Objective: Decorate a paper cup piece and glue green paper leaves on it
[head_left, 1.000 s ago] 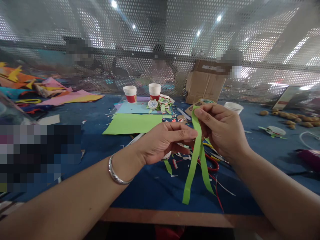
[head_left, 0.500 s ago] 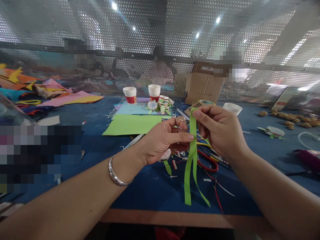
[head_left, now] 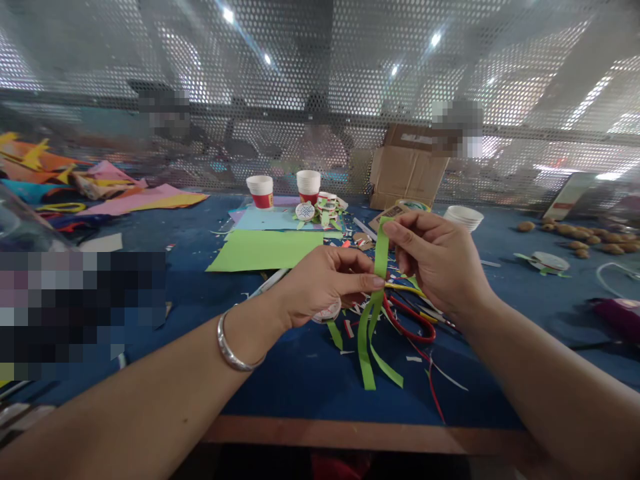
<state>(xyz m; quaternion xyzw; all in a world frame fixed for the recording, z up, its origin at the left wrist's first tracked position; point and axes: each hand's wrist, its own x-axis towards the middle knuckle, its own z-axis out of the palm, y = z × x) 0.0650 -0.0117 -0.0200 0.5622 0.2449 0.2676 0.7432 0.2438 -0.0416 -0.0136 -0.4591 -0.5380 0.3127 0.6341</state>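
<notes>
Left grip (head_left: 320, 287): pinched on the green paper strip (head_left: 367, 347) partway down; a silver bracelet (head_left: 231, 347) is worn at the wrist.
Right grip (head_left: 440, 267): the strip's top end is held between thumb and forefinger, just right of the left grip.
Strip: two tails are hung over the blue bench (head_left: 300, 380).
Beneath: red-handled scissors (head_left: 410, 327) are laid among scraps.
Far: green sheet (head_left: 265, 248), two paper cups (head_left: 261, 190), cardboard box (head_left: 407, 167).

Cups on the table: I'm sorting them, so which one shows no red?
The all-white cup right of the cardboard box; the left cup and middle cup have red bases.
</notes>
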